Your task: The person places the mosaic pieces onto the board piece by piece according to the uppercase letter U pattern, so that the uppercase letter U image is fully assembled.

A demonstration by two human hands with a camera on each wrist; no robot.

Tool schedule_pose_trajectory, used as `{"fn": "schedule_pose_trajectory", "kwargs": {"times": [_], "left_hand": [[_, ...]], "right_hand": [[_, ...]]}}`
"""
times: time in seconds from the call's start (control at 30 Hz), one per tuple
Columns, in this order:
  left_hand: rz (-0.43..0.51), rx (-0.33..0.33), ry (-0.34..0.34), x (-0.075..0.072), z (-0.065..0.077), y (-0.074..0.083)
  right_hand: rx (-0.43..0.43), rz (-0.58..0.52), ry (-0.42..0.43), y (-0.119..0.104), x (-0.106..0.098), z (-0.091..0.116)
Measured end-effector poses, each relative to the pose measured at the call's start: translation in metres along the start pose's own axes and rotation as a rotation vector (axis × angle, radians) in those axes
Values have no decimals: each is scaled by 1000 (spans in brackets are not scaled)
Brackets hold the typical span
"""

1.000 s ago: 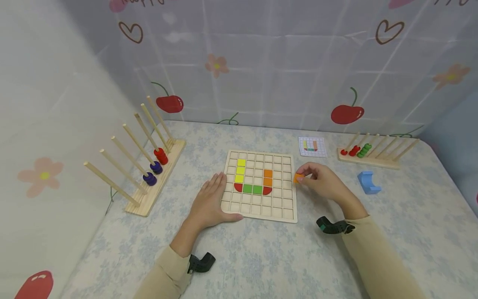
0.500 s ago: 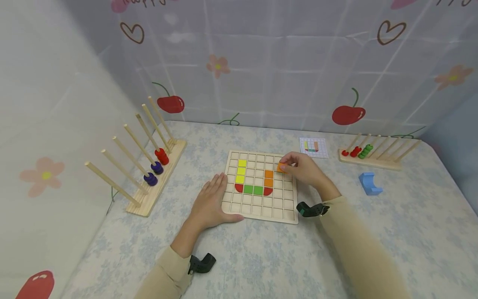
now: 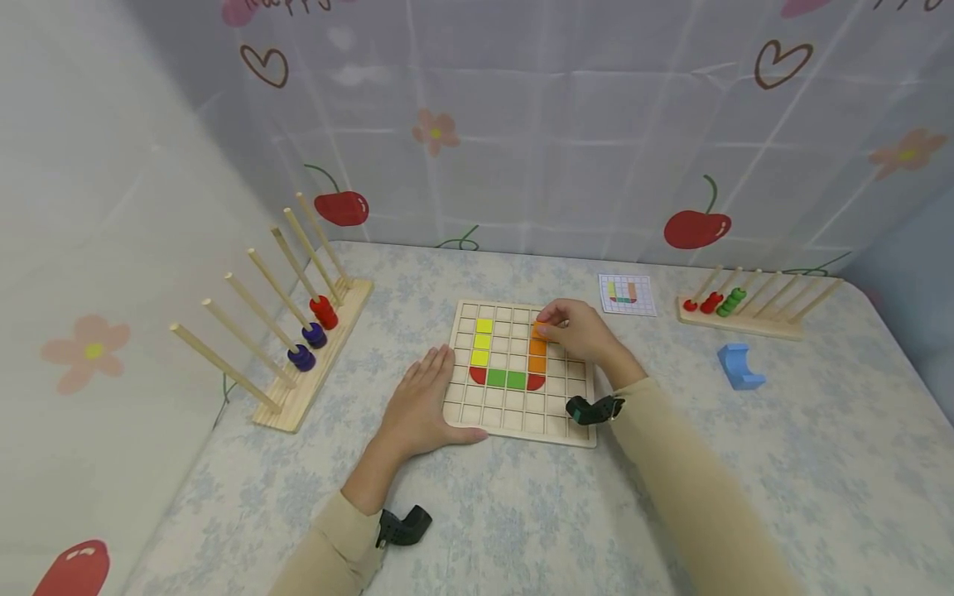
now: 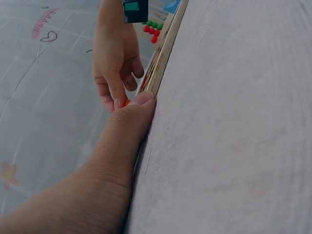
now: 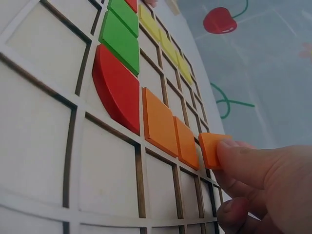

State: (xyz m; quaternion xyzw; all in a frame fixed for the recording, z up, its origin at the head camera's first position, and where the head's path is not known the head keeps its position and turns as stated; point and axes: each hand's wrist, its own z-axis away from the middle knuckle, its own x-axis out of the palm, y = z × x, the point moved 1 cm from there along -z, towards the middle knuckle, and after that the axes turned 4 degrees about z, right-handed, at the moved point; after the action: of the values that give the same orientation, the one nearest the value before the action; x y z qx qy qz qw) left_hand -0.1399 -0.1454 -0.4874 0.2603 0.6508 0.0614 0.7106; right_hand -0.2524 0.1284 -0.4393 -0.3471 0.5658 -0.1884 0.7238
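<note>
A wooden grid board [image 3: 514, 420] lies mid-table, bearing a U of coloured tiles. Yellow tiles [image 3: 482, 341] form its left side, green tiles [image 3: 506, 379] and red rounded corner tiles [image 5: 117, 90] its bottom, and orange tiles [image 5: 160, 122] its right side. My right hand [image 3: 581, 331] pinches a further orange square tile [image 5: 210, 148] between thumb and fingers. That tile is tilted, right at the cell beyond the two orange ones. My left hand [image 3: 422, 406] lies flat with straight fingers against the board's left edge, its thumb [image 4: 139, 105] along the near edge.
A wooden peg stand [image 3: 320, 364] with blue and red beads is at the left. A smaller peg stand [image 3: 745, 319] with red and green beads stands back right, near a blue curved block [image 3: 738, 367]. A printed pattern card [image 3: 627, 295] lies behind the board.
My right hand has carried the orange tile left from beside the board, across its right columns, to the top of the orange column. My left hand has stayed in place.
</note>
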Motion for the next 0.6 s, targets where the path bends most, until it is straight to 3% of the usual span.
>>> {"fn": "schedule_pose_trajectory", "kwargs": {"times": [0.6], "left_hand": [[-9, -3, 1, -2, 1, 2]], "right_hand": [[31, 41, 2, -1, 6, -2]]}}
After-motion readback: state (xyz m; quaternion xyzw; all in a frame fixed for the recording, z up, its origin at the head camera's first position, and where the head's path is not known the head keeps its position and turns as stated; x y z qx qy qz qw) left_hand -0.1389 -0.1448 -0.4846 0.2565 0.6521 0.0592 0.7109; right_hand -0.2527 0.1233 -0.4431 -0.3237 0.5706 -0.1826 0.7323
